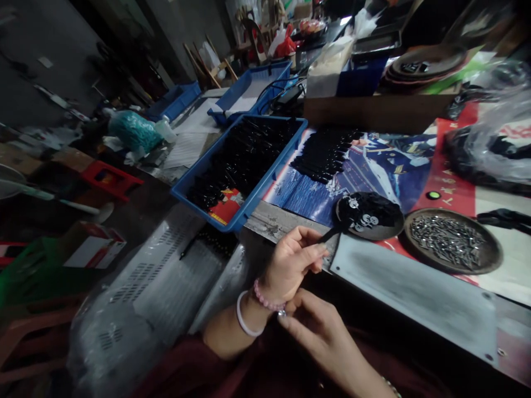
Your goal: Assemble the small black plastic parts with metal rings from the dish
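My left hand [290,264] is closed on a thin black part [332,232] whose tip points toward a round dish of black pieces and small silver washers [369,215]. A white bangle and a pink bead bracelet circle that wrist. My right hand [323,331] lies just below it, fingers touching the bead bracelet at the left wrist; it holds nothing that I can see.
A round dish of small metal screws [452,240] sits to the right. A blue tray of black parts [244,160] stands at the table's left end, a pile of black parts [323,155] beside it. A grey plate [415,287] lies along the front edge. Plastic bags at right.
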Demonstrator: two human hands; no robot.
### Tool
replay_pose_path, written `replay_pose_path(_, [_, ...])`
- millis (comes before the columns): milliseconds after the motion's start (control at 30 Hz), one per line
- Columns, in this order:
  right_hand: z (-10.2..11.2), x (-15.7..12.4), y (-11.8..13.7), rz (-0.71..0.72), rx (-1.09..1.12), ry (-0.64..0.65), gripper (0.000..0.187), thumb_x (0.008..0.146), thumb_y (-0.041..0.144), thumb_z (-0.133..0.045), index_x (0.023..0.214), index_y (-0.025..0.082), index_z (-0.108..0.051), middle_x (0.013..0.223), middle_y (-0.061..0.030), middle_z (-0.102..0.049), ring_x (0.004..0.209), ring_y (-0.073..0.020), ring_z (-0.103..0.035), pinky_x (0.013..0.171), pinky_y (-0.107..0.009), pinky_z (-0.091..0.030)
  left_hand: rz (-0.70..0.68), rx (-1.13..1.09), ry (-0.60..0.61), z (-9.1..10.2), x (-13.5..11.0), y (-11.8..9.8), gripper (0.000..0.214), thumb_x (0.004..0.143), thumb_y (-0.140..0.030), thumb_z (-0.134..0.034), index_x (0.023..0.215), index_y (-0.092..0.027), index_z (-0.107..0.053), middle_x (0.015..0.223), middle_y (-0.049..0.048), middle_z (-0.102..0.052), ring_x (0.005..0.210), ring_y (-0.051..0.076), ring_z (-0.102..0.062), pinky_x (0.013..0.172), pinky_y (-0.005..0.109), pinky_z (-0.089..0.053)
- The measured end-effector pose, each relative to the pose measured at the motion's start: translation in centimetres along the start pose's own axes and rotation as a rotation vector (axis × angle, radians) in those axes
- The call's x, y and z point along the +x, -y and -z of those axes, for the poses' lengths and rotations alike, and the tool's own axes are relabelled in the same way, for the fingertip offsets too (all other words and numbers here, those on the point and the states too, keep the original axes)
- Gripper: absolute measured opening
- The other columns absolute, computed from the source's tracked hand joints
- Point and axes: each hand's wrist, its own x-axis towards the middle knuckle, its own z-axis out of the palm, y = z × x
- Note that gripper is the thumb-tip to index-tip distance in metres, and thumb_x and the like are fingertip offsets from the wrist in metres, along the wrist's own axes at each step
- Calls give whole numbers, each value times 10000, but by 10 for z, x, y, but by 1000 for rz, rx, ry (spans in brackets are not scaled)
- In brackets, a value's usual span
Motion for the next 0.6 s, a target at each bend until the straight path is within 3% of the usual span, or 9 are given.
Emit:
replay_pose_path(167, [3, -1, -9, 81, -89, -22, 138, 945, 314, -607, 869, 207, -564, 860, -25, -619, 780, -164, -580, 719, -260, -452, 33, -75, -6, 2, 0, 3, 275, 729, -230, -785, 912, -156, -595, 703, -6, -631, 540, 52, -518, 531, 164, -378])
replay_pose_path(333, [13, -9, -6, 15, -65, 7, 135, 957, 338, -581, 920, 208, -591, 906, -41, -637, 832, -185, -600, 756, -279, -475, 84, -94, -11, 9, 0, 5, 274, 738, -221, -772, 926, -161, -581, 717, -12, -621, 551, 54, -518, 537, 165, -381])
replay_pose_path(500, [35, -16, -2, -126, 108, -270, 195, 912, 382, -655, 1013, 222, -608, 879, -34, -618, 781, -181, -586, 671, -262, -490, 138, -26, 3, 18, -6, 13, 279, 745, -261, -769, 919, -165, -573, 678, -25, -608, 517, 56, -500, 510, 168, -365])
replay_pose_path(600, [46, -18, 6, -136, 336, -418, 363, 860, 383, -721, 1163, 275, -552, 879, -17, -599, 668, -153, -543, 551, -240, -471, 190, 54, 29, 22, -14, 19, 286, 741, -291, -782, 906, -153, -592, 646, -17, -619, 482, 57, -493, 482, 169, -352])
